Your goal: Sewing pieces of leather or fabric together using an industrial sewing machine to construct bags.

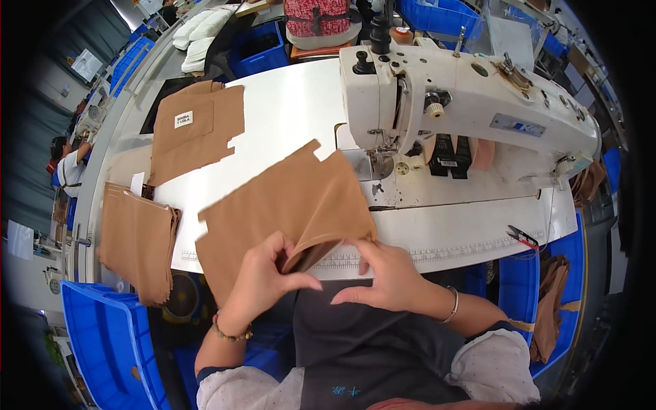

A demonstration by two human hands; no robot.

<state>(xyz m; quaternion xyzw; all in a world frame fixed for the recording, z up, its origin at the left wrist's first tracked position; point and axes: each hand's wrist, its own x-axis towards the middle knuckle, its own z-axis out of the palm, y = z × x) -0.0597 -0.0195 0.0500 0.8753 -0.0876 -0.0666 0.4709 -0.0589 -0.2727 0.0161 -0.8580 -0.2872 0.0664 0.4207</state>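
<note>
Two bare hands are seen at the near edge of the white table, set apart from each other. One brown cloth (287, 195) is laid across the table (294, 92), left of the sewing machine (471, 102); its near edge is raised into a curved fold that overhangs the table edge. The fold is touched on its left by the fingers of the left hand (265, 270) and on its right, at the corner, by those of the right hand (391, 275). Both thumbs are spread away from the fingers; whether cloth is gripped between the fingers cannot be told.

A beaded bracelet (229, 332) is worn on the left wrist, a metal bangle (452, 305) on the right.

A stack of brown pieces (137, 239) is placed at the table's left side, partly over the edge. Beyond it, a brown panel (195, 130) bearing a white label is laid flat. Small snips (523, 237) are rested near the table's right end. Brown fabric (551, 307) is held in a blue bin (517, 287) at lower right.
</note>
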